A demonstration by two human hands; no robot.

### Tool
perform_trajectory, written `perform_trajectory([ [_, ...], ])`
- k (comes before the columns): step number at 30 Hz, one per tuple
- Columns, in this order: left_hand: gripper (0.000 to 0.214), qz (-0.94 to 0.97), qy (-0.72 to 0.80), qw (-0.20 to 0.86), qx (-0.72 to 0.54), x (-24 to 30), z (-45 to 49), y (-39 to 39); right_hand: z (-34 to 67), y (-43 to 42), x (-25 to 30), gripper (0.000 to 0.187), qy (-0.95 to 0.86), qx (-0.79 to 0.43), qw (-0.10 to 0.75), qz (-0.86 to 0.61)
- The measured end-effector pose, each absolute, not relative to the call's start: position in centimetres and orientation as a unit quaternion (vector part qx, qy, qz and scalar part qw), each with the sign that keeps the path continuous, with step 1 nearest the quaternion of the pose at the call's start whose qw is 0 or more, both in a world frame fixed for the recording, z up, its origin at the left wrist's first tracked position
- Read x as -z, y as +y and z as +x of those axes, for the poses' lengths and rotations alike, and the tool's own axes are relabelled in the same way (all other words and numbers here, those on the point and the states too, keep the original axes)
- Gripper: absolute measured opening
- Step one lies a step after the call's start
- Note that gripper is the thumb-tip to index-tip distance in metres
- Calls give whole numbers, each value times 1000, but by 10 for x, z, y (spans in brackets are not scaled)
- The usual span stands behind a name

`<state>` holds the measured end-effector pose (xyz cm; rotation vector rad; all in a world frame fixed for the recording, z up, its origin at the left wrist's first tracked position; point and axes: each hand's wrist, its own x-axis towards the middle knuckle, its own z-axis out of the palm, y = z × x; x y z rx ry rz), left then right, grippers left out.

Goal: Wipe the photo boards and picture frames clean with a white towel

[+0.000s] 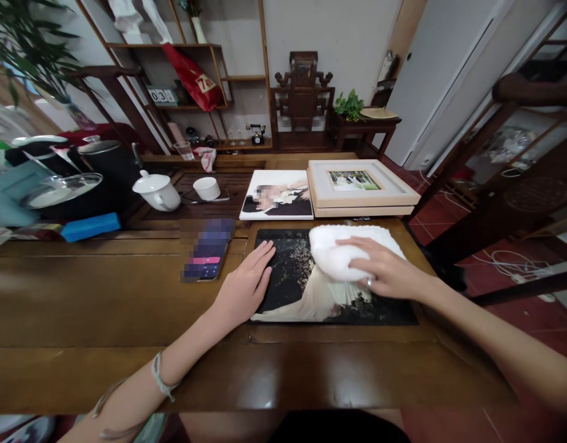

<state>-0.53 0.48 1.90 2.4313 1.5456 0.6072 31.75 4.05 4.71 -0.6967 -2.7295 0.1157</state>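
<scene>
A dark photo panel (288, 280) showing a pale gown lies flat on the brown wooden table. My left hand (246, 280) rests flat on the panel's left edge, fingers stretched out and holding nothing. On the panel's upper right part sits a folded white towel (332, 252). My right hand (385, 271), with a ring on one finger, grips the towel from its right side and presses it against the panel. The towel hides the upper middle and right of the picture.
Behind the panel lie a white photo board (277, 209) and pale wooden picture frames (361, 200). A phone (207, 252) lies left of my left hand. Farther left are a lidded white teapot (157, 191), a white cup (206, 189), a blue block (90, 227) and a glass-lidded pot (64, 191).
</scene>
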Motion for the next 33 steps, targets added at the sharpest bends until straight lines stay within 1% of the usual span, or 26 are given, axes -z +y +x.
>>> perform_trajectory([
  [4, 46, 820, 526, 101, -203, -20, -5, 5, 317, 73, -46, 22, -935, -26, 154, -320],
  [7, 46, 819, 528, 100, -203, -19, -5, 5, 306, 62, -44, 28, -944, -11, 150, -293],
  [10, 46, 820, 524, 101, -205, -19, -5, 5, 290, 23, -43, 32, -963, -12, 129, -235],
  [13, 45, 820, 522, 104, -210, -18, -5, 5, 272, -21, -47, 24, -976, -36, 119, -177],
  [16, 45, 819, 520, 110, -214, -18, -6, 6, 262, -41, -52, 16, -981, -56, 116, -144],
  [18, 45, 821, 515, 112, -221, -17, -7, 7, 262, -34, -53, 19, -980, -65, 112, -153],
  [22, 44, 817, 517, 116, -226, -18, -8, 7, 268, 10, -52, 31, -968, -45, 123, -215],
  [26, 45, 813, 525, 122, -221, -19, -8, 6, 263, 52, -55, 29, -949, -23, 133, -286],
  [29, 45, 812, 526, 122, -223, -17, -8, 7, 251, 61, -60, 29, -952, -16, 104, -288],
  [33, 44, 814, 521, 123, -228, -16, -10, 7, 232, 32, -65, 38, -971, -29, 47, -233],
])
